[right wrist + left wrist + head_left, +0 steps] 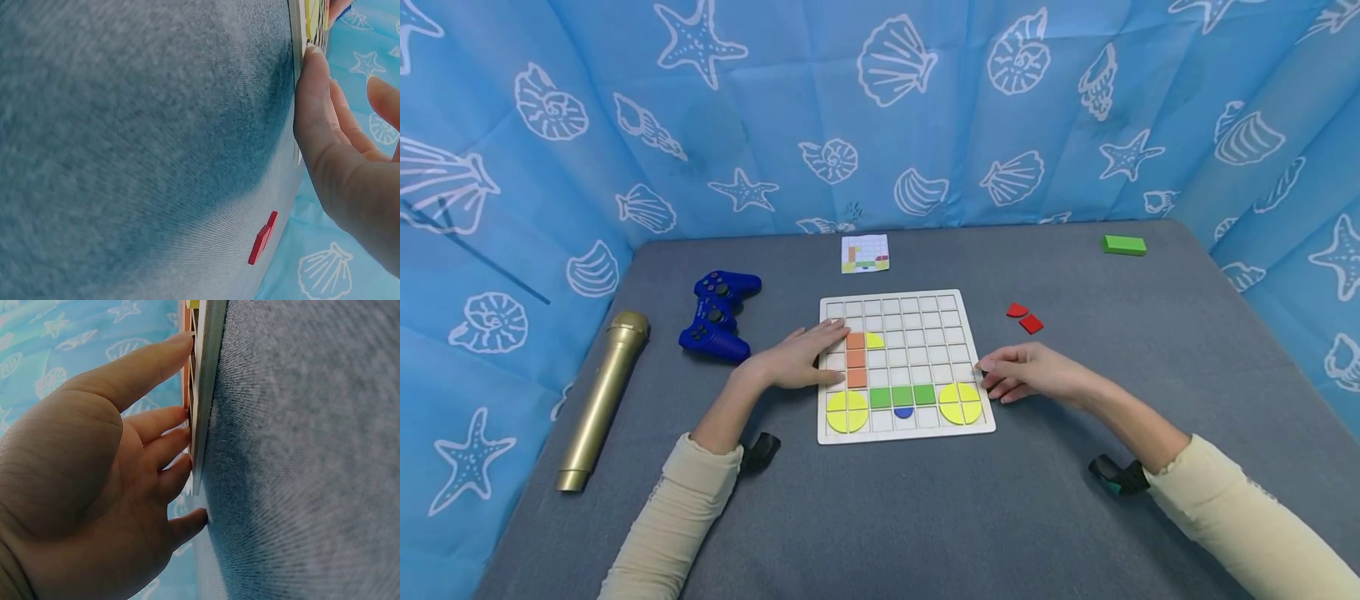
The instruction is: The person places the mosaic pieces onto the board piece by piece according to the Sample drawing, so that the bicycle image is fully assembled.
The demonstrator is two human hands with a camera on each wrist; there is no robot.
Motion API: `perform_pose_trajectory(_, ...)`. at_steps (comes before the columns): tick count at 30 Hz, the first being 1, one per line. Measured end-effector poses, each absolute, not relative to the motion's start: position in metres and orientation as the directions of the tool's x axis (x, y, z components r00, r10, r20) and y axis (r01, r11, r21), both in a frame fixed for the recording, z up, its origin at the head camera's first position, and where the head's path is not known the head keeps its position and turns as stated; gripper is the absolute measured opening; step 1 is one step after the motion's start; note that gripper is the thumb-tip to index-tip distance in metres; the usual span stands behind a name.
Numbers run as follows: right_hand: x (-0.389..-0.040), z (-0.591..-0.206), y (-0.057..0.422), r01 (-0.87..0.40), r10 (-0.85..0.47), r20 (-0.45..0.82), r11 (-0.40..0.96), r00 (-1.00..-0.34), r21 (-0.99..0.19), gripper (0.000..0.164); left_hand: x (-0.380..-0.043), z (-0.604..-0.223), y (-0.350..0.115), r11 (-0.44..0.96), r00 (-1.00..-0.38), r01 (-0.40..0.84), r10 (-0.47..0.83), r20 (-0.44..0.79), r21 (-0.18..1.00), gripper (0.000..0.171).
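Observation:
A white grid board point(917, 346) lies on the table. Orange squares point(856, 358) form a column at its left, beside a yellow quarter-circle point(874, 340). Along the lower part, green squares point(902, 397) run between two yellow circles made of quarter pieces point(847, 412), above a blue half-round point(903, 412). My left hand point(797, 358) rests on the board's left side, fingers extended; in the left wrist view its fingertips point(181, 415) touch the board. At the right edge, my right hand point(1030, 371) has its fingertips against the rim, thumb apart in the right wrist view.
Two red pieces point(1031, 322) lie right of the board. Behind it is a small pattern card point(865, 253). A blue game controller point(717, 317) and a gold microphone point(602, 400) lie at left, a green block point(1123, 245) at far right. A blue shell-print curtain point(880, 108) surrounds the table.

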State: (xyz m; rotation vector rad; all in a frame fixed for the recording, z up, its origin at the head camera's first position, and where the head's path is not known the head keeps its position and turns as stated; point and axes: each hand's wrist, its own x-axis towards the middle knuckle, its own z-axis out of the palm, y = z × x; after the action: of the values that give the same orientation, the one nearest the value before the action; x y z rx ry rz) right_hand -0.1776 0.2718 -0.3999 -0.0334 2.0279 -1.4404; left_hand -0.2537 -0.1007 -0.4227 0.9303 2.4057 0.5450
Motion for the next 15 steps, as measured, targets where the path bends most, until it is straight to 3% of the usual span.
perform_pose_trajectory(8, -0.187, -0.399, 0.282, 0.326, -0.373, -0.461, 0.371, -0.805, -0.869, 0.049, -0.254, -0.423, -0.101, 0.686, -0.642, 0.511, 0.705, -0.301, 0.518, 0.078)
perform_pose_trajectory(15, -0.204, -0.398, 0.302, 0.402, -0.341, -0.464, 0.238, -0.818, -0.884, 0.056, -0.254, -0.424, -0.101, 0.690, -0.642, 0.504, 0.702, -0.309, 0.519, 0.078)
